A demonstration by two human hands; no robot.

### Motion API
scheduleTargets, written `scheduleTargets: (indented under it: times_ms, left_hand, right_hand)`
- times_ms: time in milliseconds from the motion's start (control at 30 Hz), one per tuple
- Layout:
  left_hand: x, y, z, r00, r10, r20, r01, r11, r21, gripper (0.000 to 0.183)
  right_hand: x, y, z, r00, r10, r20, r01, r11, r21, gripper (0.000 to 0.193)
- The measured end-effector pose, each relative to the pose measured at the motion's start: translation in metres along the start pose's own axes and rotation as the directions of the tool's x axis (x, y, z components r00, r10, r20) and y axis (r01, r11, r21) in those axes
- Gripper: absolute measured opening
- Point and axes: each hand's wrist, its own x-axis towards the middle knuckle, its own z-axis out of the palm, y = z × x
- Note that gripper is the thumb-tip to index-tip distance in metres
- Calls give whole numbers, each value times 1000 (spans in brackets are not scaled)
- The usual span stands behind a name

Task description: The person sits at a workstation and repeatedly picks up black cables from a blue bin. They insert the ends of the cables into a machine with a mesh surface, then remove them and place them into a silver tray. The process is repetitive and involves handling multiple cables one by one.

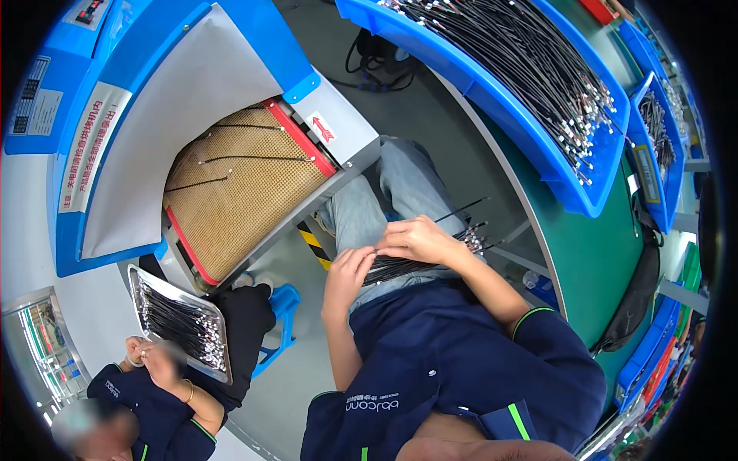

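Black cable [463,208]: over the lap [415,184], poking out past the right hand.
Right hand [419,240]: grip pinched closed on it.
Left hand [347,278]: fingertips together, meeting the right's.
Cable bundle [400,269]: under the hands.
Green table [584,253]: off rightward.

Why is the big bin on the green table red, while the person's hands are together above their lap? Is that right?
Not quite: the head view shows the big bin on the green table is blue, not red. The left hand and right hand are indeed together above the lap.
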Motion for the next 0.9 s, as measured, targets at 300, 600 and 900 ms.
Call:
scheduleTargets:
  times_ms: [300, 600, 900]
  left_hand:
    - [3, 7, 2, 980, 102, -170, -97, 994, 41, 12]
    - [2, 3, 8, 969, 169, -180, -159, 985, 70, 14]
    - [3, 2, 11, 929, 231, -290, -196, 970, 146, 17]
  right_hand:
    - [-1, -1, -1, 999, 40, -32, -36, 994, 102, 13]
    - [-3, 2, 2, 996, 79, -40, -74, 990, 120, 11]
    - [-4, 6, -5, 989, 144, -28, -128, 940, 317, 10]
